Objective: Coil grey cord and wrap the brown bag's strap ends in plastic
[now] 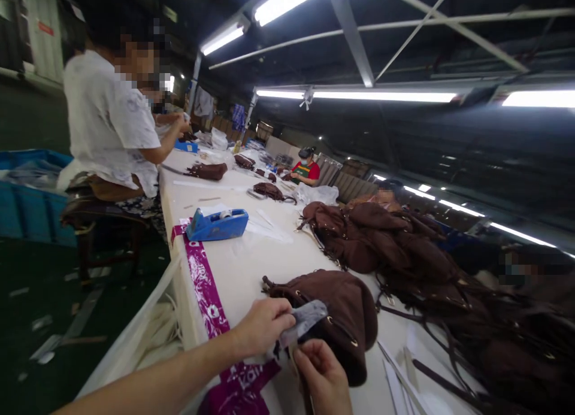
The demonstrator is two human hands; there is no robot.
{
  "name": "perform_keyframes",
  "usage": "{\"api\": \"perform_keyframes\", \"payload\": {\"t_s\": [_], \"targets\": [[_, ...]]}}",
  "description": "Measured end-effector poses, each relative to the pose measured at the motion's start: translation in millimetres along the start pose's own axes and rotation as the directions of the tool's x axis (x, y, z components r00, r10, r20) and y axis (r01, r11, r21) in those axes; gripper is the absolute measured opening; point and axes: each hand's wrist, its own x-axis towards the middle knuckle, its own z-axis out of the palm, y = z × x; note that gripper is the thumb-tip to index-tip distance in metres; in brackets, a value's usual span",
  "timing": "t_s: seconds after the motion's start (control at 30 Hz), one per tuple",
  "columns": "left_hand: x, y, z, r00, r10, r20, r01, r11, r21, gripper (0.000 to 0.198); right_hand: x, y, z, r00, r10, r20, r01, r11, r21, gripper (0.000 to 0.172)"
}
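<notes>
My left hand point(265, 326) is closed with thumb and fingers on a piece of greyish translucent plastic film point(311, 318). Just below it, my right hand point(324, 376) pinches a narrow strap or strip point(300, 376) with a pale edge, whose exact kind I cannot make out. Part of the film reaches down to this strip. Behind both hands lies a dark brown drawstring bag point(344, 301) with gold-coloured eyelets, resting on the white table point(238, 271). The hands partly hide its near side.
Many brown bags point(381, 241) are heaped along the right. A blue tape dispenser point(218, 224) stands ahead, near purple printed tape point(202, 277) along the table's left edge. White strips point(398, 376) lie at right. A co-worker in white point(108, 109) sits at left by blue crates point(33, 199).
</notes>
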Motion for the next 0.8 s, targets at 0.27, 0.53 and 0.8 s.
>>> {"api": "perform_keyframes", "payload": {"t_s": [0.27, 0.53, 0.8], "targets": [[-7.9, 9.4, 3.5, 0.989, 0.126, -0.072, -0.086, 0.911, 0.403, 0.012, 12.3, -1.5, 11.5, 1.0, 0.018, -0.012, -0.016, 0.983, 0.185, 0.04], [-5.4, -0.2, 10.3, 0.984, 0.028, -0.178, 0.027, 0.955, 0.296, 0.042, 21.7, 3.0, 32.5, 0.987, 0.114, -0.11, -0.055, 0.897, 0.438, 0.044], [8.3, -34.4, 14.2, 0.976, -0.042, -0.214, 0.09, 0.971, 0.22, 0.038, 34.7, 3.9, 32.7, 0.996, -0.077, -0.036, 0.083, 0.977, 0.195, 0.044]]}}
